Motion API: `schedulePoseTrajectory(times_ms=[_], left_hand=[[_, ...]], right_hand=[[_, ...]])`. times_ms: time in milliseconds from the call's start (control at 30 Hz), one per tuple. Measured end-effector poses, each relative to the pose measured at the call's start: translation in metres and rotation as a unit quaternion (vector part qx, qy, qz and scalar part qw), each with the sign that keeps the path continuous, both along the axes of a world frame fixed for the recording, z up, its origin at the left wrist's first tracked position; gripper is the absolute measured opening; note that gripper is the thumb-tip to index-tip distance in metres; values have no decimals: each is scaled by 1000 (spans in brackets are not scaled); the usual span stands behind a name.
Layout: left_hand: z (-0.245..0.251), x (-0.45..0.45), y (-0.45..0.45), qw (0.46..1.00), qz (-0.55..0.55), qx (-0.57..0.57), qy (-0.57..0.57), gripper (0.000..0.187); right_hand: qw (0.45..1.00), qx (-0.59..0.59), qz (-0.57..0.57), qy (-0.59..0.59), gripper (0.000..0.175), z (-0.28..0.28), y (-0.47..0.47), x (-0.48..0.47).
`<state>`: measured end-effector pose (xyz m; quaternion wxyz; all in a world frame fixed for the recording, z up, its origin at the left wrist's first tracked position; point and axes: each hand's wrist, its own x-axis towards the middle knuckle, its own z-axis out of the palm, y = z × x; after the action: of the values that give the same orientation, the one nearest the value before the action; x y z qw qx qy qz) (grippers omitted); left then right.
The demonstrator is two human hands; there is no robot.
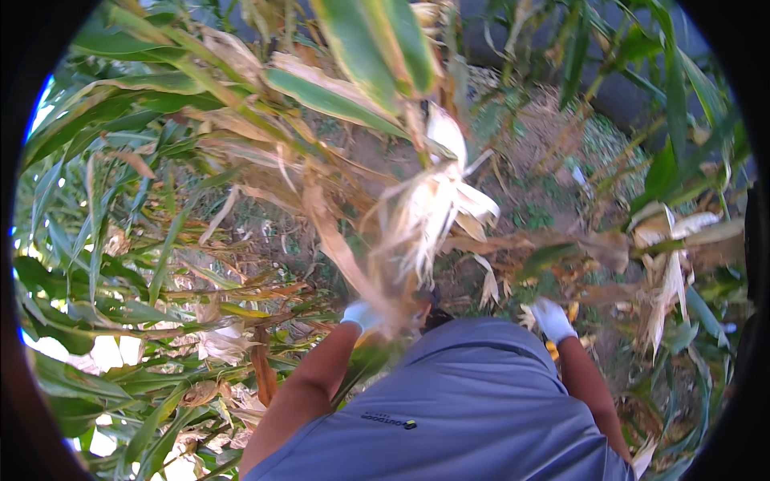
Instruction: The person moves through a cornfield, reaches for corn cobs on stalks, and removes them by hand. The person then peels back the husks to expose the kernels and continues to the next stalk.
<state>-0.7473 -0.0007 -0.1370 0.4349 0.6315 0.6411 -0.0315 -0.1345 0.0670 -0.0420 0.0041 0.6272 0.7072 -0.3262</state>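
My left hand [360, 316], in a white glove, is low at the centre, partly behind blurred dry maize leaves [337, 240]. Its fingers cannot be made out. My right hand [552, 320], also in a white glove, is lower right of centre, beside a pale scrap of husk [527, 317] and a yellow object that may be a maize cob [572, 311]; whether it holds anything is unclear. Above and between the hands hang pale, opened maize husks [442, 204] on a stalk. Whether a cob remains inside them is not visible.
Green maize leaves [373, 54] reach in from the top, and dense plants fill the left side. More dry husks [668, 276] hang at the right. Soil with small weeds [535, 144] lies below, near a dark grey surface [625, 102] at upper right.
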Motion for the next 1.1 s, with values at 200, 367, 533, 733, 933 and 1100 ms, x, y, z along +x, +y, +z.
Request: schedulePoseTrajectory(times_ms=[200, 367, 533, 733, 933, 1100], left_hand=[[64, 141, 88, 993, -70, -90, -8, 96], [126, 275, 167, 958, -197, -107, -179, 60], [188, 315, 190, 878, -271, -155, -364, 65], [229, 346, 190, 952, -294, 4, -81, 79], [222, 358, 180, 881, -350, 318, 27, 34], [248, 340, 198, 846, -427, 318, 19, 33]], right_hand=[[981, 129, 112, 91, 72, 103, 46, -116], [952, 209, 224, -8, 97, 120, 52, -138], [958, 231, 169, -30, 71, 115, 58, -97], [981, 90, 97, -142, 39, 117, 67, -63], [988, 114, -37, -96, 32, 110, 66, -66], [995, 29, 8, -91, 27, 143, 70, -73]])
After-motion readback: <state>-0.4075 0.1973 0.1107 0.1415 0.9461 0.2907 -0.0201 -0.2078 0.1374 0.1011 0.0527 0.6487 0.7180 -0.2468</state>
